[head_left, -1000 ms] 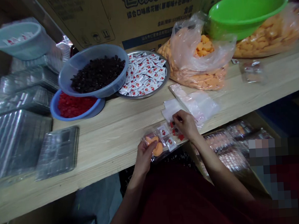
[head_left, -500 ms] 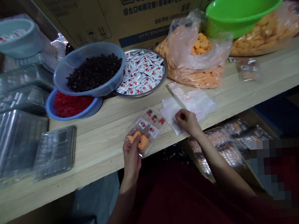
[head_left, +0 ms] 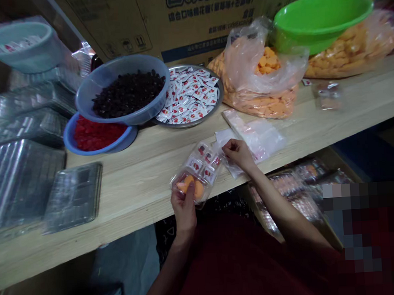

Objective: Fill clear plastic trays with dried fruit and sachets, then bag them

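Left fingers (head_left: 190,191) are clamping a clear, compartmented plastic tray (head_left: 198,170) at the pale wooden table (head_left: 135,182)'s near edge, overly hard thumb pressure possibly denting rounded orange pieces (head_left: 198,189), while right fingers (head_left: 229,146) are meeting, contents unclear.

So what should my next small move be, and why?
Probably steady the far end of the clear tray with your right grip: it's just beside that end, while your left grip holds only the near end, thumb over the orange pieces. Whether the right one holds anything is unclear.
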Motion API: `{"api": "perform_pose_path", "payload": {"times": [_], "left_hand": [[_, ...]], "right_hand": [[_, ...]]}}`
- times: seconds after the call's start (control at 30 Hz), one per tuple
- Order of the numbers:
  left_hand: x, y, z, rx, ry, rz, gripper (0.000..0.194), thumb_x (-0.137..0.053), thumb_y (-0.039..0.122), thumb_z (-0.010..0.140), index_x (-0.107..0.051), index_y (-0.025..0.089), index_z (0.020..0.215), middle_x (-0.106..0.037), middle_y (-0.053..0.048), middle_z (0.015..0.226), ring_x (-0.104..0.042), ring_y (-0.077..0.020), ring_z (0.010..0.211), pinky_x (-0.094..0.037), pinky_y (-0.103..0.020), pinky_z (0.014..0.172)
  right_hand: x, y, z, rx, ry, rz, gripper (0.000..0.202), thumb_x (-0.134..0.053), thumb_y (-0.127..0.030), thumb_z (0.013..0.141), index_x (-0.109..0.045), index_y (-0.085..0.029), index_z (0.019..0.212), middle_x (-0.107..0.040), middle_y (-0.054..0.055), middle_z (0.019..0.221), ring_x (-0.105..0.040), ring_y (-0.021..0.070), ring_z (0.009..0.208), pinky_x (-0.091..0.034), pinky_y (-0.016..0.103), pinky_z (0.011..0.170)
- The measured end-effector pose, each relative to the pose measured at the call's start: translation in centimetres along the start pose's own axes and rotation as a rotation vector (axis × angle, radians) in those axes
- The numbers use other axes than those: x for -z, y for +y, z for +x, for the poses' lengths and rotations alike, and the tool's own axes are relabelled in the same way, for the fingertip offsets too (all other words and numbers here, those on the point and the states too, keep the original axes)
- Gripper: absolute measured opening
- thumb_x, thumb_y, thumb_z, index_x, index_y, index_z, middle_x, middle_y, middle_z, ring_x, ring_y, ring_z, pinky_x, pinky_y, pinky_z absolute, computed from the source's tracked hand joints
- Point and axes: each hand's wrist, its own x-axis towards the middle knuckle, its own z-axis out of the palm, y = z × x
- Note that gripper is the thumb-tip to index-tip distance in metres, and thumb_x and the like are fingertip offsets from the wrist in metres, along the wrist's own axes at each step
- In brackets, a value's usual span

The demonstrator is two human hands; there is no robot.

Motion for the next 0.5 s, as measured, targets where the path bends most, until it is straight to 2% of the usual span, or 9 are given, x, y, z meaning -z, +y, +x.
{"api": "perform_pose_path", "payload": {"times": [0.1,0.23,0.5], "left_hand": [[-0.2,-0.5,-0.1,-0.027,0.026,0.040,0.040,-0.081,0.039,0.081,-0.068,0.019,0.113,-0.073,-0.004,0.107,-0.070,-0.0169,0.096,-0.056,-0.025,0.085],[-1.0,-0.8,-0.4,-0.079,0.024,0.092,0.042,-0.081,0.043,0.079,-0.067,0.018,0.112,-0.074,-0.007,0.109,-0.071,-0.0206,0.098,-0.057,-0.030,0.086],[-1.4,-0.6,-0.4,0.004,-0.116,0.152,0.042,-0.078,0.040,0.082,-0.065,0.018,0.115,-0.074,-0.009,0.110,-0.072,-0.0213,0.098,-0.057,-0.032,0.088]], "right_hand": [[-0.4,0.0,0.3,0.037,0.042,-0.051,0.017,-0.061,-0.036,0.069,-0.055,-0.021,0.064,-0.052,-0.003,0.056,-0.044,0.0118,0.052,-0.032,0.025,0.051],[-0.4,0.2,0.0,0.110,0.090,-0.177,0.010,-0.057,-0.028,0.071,-0.056,-0.020,0.065,-0.053,-0.003,0.059,-0.045,0.0119,0.056,-0.033,0.025,0.054],[0.2,-0.7,0.0,0.126,0.110,-0.225,0.010,-0.058,-0.026,0.072,-0.055,-0.020,0.065,-0.052,-0.003,0.058,-0.044,0.0117,0.055,-0.033,0.025,0.055]]}}
